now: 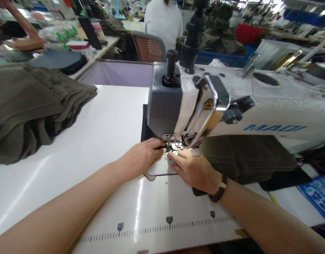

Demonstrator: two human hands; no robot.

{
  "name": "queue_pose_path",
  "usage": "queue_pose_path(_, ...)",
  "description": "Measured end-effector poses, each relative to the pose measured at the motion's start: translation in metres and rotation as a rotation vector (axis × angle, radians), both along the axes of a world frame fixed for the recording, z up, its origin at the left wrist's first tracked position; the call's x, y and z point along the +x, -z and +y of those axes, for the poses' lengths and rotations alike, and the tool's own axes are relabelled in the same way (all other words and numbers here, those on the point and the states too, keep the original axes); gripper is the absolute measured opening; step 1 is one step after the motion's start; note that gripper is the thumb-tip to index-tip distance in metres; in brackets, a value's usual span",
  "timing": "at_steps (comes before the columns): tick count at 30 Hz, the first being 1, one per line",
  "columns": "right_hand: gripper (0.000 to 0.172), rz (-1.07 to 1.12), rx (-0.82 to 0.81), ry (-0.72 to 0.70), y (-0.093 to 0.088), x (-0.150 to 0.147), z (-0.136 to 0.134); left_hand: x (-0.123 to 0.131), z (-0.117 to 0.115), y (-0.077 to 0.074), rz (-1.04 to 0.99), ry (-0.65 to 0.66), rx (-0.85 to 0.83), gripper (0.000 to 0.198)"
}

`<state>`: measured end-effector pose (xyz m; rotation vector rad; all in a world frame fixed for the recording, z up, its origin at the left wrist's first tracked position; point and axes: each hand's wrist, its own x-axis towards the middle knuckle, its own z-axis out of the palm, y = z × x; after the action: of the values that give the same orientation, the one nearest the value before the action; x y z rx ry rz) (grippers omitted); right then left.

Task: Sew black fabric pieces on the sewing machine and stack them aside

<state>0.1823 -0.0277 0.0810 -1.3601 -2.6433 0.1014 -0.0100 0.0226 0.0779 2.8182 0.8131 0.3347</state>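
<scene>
A sewing machine head stands in front of me, its presser foot lit from above. Just left of the foot, my left hand has its thumb and fingertips closed at the edge of a black fabric piece, which extends behind the hand. My right hand lies low on the right side of the foot, its index finger and thumb stretched apart near the metal needle plate. White tape wraps one of its fingers. Dark cloth shows below the right palm; the needle point is hard to make out.
Olive-brown fabric pieces are piled at the left, and another stack lies under the machine arm. A ruler scale runs along the table's front. Beyond are a chair and a person in a white shirt.
</scene>
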Motion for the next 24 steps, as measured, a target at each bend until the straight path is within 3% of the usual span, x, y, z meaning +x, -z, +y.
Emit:
queue_pose_path(6, 0.018, -0.016, -0.033, 0.012, -0.0023, -0.0011, 0.0004, 0.0015, 0.0017, 0.0027, 0.008, -0.053, 0.046, 0.018)
queue_pose_path(13, 0.021, -0.018, -0.043, 0.015, -0.0020, -0.0003, 0.0005, 0.0007, 0.0051, 0.0070, -0.004, -0.044, 0.047, 0.021)
queue_pose_path(24, 0.023, 0.001, -0.005, -0.010, 0.0003, 0.0012, 0.0000, 0.0022, -0.0016, -0.0008, 0.055, -0.052, 0.035, 0.019)
